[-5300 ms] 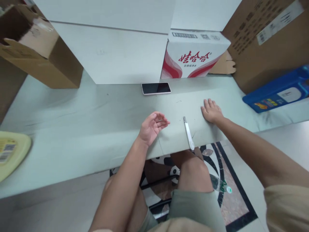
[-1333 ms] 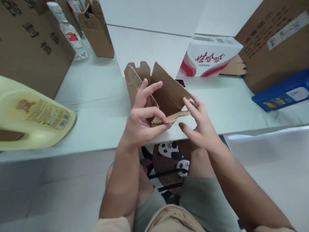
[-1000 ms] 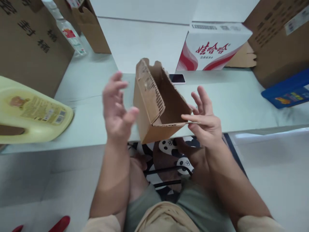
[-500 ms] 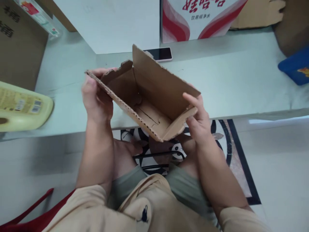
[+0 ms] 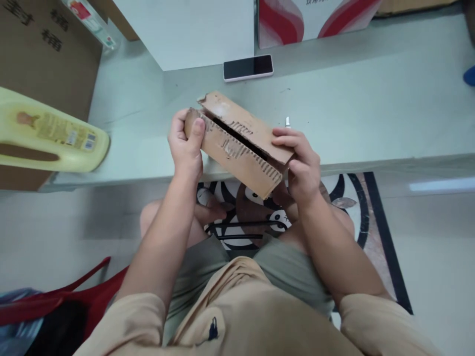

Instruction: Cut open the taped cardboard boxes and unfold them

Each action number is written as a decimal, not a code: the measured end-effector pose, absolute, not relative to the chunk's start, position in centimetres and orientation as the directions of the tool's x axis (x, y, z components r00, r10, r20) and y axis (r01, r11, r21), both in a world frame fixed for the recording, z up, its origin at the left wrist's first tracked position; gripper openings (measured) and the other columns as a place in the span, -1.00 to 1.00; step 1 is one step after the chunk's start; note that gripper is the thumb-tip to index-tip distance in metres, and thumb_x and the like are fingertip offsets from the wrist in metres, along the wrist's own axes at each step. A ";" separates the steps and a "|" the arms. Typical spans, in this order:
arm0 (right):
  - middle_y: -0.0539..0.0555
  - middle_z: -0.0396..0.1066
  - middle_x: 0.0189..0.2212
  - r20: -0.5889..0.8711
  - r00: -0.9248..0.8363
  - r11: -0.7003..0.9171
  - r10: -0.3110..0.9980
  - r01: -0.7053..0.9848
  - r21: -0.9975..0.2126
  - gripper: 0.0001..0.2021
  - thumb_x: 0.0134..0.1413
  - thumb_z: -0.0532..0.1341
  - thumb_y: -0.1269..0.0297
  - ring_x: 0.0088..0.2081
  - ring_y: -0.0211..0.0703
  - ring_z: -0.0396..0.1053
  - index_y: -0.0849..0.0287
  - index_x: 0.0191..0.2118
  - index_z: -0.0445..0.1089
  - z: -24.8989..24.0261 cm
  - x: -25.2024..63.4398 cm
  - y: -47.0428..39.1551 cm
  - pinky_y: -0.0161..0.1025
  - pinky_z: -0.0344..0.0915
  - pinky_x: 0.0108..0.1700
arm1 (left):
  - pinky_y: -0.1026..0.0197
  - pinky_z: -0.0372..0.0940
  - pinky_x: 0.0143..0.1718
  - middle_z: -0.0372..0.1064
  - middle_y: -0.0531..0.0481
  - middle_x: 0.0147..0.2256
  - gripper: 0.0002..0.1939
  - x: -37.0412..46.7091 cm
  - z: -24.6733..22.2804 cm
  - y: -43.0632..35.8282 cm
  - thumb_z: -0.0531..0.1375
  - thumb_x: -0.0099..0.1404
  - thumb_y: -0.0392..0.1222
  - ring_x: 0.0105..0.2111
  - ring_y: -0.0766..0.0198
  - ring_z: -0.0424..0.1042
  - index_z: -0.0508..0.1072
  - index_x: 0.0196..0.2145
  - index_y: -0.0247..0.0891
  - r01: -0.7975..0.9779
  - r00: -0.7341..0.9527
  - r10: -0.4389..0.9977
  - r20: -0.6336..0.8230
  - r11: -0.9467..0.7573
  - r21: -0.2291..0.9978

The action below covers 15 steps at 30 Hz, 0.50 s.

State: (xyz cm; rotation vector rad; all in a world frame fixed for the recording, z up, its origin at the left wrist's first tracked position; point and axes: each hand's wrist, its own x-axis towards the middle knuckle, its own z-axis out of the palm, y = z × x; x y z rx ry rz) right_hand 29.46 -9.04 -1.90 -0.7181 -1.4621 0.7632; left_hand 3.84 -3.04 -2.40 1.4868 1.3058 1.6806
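Between my hands is a small brown cardboard box [image 5: 237, 158], tilted above the front edge of the table. Its two top flaps are folded inward and nearly meet, with a dark narrow gap between them. The flap edges are torn and show corrugation. My left hand [image 5: 188, 141] grips the box's left end, thumb on top of the near flap. At the right end, my right hand [image 5: 300, 158] holds the box, fingers lying on the far flap and thumb near the corner. The inside of the box is mostly hidden.
A phone [image 5: 248, 68] lies on the table [image 5: 352, 99] beyond the box. A small metal piece [image 5: 287, 122] shows behind my right hand. To the left lies a yellow bottle [image 5: 74, 141] beside a large carton [image 5: 55, 59]. White and red-white boxes [image 5: 282, 24] stand at the back.
The box's flaps, upright and spread before, are now folded down over its opening. My hands have come closer together, the left one moving right. The view has shifted slightly.
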 end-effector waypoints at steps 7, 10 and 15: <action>0.10 0.47 0.00 0.583 0.027 0.576 0.812 0.124 -0.808 -0.75 0.28 0.22 -0.02 0.11 0.12 0.45 0.04 -0.24 0.47 -2.0 29.3 -8.5 0.26 0.31 0.27 | -0.06 0.34 0.21 0.46 -0.02 -0.14 -0.47 3.8 -2.5 -3.1 0.33 0.21 0.36 -0.04 0.09 0.52 0.48 -0.10 -0.10 0.163 -0.261 0.844 0.469 -0.440 0.883; 0.10 0.44 0.04 0.595 0.037 0.585 0.803 0.146 -0.798 -0.75 0.26 0.23 0.00 0.14 0.11 0.42 0.01 -0.07 0.42 -2.4 29.2 -8.7 0.22 0.31 0.27 | -0.08 0.31 0.27 0.48 -0.06 0.02 -0.44 4.0 -2.6 -3.2 0.39 0.19 0.27 0.08 0.05 0.49 0.48 0.02 -0.08 0.122 -0.260 0.843 0.470 -0.454 0.882; 0.08 0.44 0.04 0.540 0.094 0.537 0.837 0.054 -0.842 -0.67 0.30 0.18 -0.04 0.13 0.07 0.40 -0.05 0.08 0.36 -2.3 28.9 -9.2 0.10 0.34 0.24 | -0.15 0.17 0.39 0.45 -0.07 0.16 -0.61 3.6 -1.7 -3.5 0.38 0.24 0.13 0.24 -0.01 0.40 0.61 -0.05 -0.08 0.198 -0.196 0.876 0.441 -0.405 0.893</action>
